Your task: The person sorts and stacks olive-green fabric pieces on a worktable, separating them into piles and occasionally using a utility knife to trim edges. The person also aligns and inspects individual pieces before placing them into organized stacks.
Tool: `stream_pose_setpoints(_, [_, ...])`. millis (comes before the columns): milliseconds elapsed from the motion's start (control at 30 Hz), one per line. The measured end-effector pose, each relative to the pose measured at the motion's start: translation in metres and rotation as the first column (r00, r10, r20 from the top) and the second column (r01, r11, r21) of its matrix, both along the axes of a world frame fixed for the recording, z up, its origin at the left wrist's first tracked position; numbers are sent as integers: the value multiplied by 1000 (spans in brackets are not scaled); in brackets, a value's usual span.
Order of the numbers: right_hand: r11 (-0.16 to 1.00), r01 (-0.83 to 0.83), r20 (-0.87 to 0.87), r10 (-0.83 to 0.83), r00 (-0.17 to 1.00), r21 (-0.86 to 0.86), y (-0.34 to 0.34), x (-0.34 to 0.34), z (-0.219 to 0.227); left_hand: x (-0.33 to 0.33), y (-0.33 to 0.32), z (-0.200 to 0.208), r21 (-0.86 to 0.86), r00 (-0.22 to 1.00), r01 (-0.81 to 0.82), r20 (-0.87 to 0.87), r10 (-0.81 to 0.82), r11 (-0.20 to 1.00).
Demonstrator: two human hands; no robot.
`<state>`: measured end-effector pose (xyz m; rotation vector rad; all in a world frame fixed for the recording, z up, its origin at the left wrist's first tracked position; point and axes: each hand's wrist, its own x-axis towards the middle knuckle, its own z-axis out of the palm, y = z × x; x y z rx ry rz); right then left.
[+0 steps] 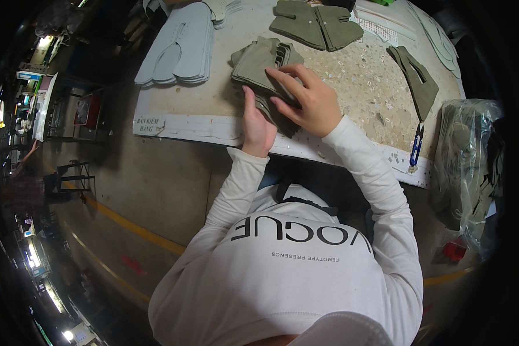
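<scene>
Squaring up a stack of olive-green cut pieces at the near edge of the bench.

To my left on the bench [179, 124] lies a pile of pale blue-grey cut pieces [179, 49], untouched. My left hand [256, 124] stands on edge against the near side of the olive stack [259, 66], fingers straight and nearly closed together, bracing rather than gripping. My right hand [305, 101] lies flat on top, fingers [285, 74] spread and curled lightly over the upper pieces; whether a single piece is pinched under them I cannot tell, the palm hides it. I judge this the evening-up or counting step; next I would need to lift one edge cleanly without fanning the rest. Further right lie a single olive piece [416, 78] and blue snips [416, 147].
</scene>
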<state>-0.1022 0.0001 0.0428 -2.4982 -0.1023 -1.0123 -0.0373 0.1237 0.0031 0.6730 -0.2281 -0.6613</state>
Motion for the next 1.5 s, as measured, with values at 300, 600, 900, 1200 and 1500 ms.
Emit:
stream_pose_setpoints(300, [980, -54, 3, 54, 999, 192, -7, -2, -2, -1, 1, 7, 13, 1000, 27, 8, -27, 1000])
stream_pose_setpoints(600, [996, 36, -4, -37, 999, -80, 3, -2, -4, -3, 0, 4, -2, 999, -23, 36, 24, 1000])
stream_pose_setpoints(900, [999, -21, 18, 21, 1000, 38, -7, -2, -4, -3, 1, 5, -20, 1000, 4, -1, -4, 1000])
stream_pose_setpoints(1200, [989, 149, -23, -150, 988, -18, 13, 1, -2, -4, -3, -5, 48, 987, -87, 143, 79, 995])
stream_pose_setpoints(1500, [460, -159, 37, 263, 964, 873, -57, -4, 39, 21, 12, 18, 110, 988, -117, 112, 104, 987])
